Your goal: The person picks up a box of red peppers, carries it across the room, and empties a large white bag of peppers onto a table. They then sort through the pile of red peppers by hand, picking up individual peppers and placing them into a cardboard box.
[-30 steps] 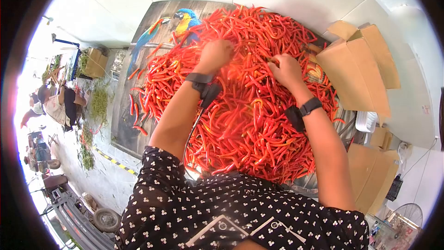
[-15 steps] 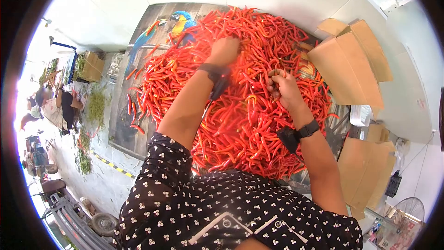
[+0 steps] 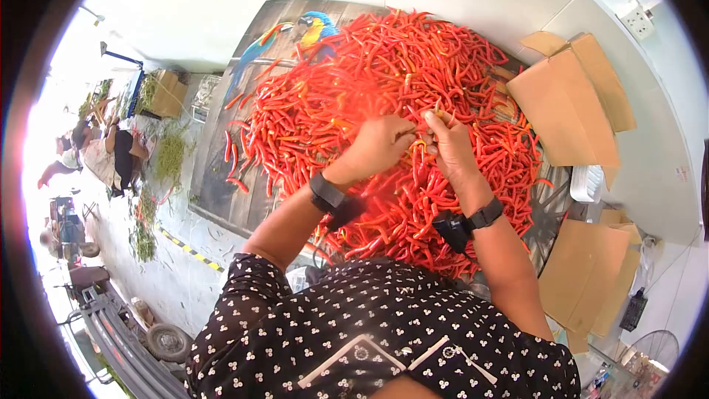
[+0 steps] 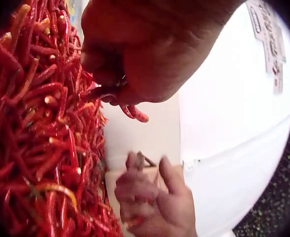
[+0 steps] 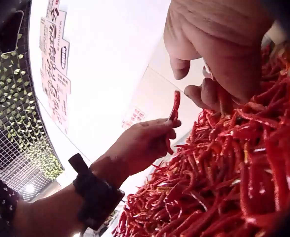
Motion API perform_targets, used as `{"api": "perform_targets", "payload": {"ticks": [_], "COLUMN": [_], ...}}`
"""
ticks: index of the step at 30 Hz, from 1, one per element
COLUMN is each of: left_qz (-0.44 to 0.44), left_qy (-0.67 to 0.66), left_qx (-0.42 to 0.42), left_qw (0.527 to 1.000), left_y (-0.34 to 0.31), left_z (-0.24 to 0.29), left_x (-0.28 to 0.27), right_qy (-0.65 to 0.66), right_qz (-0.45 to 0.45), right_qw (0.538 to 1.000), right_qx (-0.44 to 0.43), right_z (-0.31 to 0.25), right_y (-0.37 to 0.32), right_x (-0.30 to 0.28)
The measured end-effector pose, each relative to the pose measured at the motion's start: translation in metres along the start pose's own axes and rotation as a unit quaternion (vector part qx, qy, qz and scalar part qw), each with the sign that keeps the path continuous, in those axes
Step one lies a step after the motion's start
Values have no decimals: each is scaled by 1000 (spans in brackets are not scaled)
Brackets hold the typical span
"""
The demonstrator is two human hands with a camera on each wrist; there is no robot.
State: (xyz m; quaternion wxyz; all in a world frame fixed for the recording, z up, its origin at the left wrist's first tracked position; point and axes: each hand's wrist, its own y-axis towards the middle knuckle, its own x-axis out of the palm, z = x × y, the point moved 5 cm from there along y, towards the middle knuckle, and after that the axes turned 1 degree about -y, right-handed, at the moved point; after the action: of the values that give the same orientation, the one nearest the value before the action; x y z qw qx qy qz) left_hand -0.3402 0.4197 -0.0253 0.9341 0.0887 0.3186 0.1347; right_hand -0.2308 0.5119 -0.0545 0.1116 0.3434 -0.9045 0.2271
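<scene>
A large heap of red chili peppers [image 3: 325, 133] covers most of the tabletop. Over its middle, my left hand [image 3: 380, 149] pinches a red chili pepper [image 5: 176, 103] between thumb and fingers, its tip pointing up in the right wrist view. Another chili hangs below those fingers. Close beside it, my right hand [image 3: 456, 151] has its fingers curled, with a bit of red between them in the right wrist view. A thin dark stem-like piece [image 4: 147, 159] shows at its fingertips in the left wrist view, where that hand is blurred.
The wooden tabletop [image 3: 218, 185] with printed parrots [image 3: 317, 26] shows at the left. An upended cardboard box [image 3: 565, 103] stands at the right, with white containers [image 3: 586, 183] below it and another carton [image 3: 587, 273] nearer. Leafy stalks lie on the floor, near a seated person [image 3: 111, 155].
My left hand has come back from the far part of the heap toward my body and right, up to the right hand. The right hand has moved little; its thumb now points up.
</scene>
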Motion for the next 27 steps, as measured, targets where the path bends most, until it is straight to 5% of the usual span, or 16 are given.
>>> {"api": "perform_targets", "payload": {"ticks": [3, 7, 9, 11, 13, 17, 19, 23, 27], "left_qz": [63, 8, 7, 0, 27, 103, 140, 98, 78], "left_qy": [-179, -285, -301, -239, -225, 106, 209, 312, 295], "left_qx": [-76, -245, -230, -94, -55, 32, -104, -235, -271], "left_qw": [979, 927, 925, 967, 972, 989, 962, 916, 913], "left_y": [-19, -30, -28, -20, -15, 9, 16, 6, 2], "left_z": [-16, -19, -12, 12, 13, -21, -63, -118, -127], "left_x": [10, 14, 26, 32, 36, -3, -30, -56, -52], "right_qy": [10, 89, 105, 131, 166, 199, 182, 152, 100], "right_qz": [72, 28, 42, -16, -18, -25, 20, 24, 7], "right_qw": [997, 995, 989, 986, 982, 973, 977, 981, 989], "right_qx": [17, 26, 93, 102, 87, 114, 112, 119, 109], "right_z": [-5, 8, 20, 32, 38, 40, 37, 33, 37], "right_y": [-16, -25, -40, -42, -45, -54, -60, -62, -56], "right_x": [-7, -43, -36, -31, -29, -48, -52, -48, -47]}}
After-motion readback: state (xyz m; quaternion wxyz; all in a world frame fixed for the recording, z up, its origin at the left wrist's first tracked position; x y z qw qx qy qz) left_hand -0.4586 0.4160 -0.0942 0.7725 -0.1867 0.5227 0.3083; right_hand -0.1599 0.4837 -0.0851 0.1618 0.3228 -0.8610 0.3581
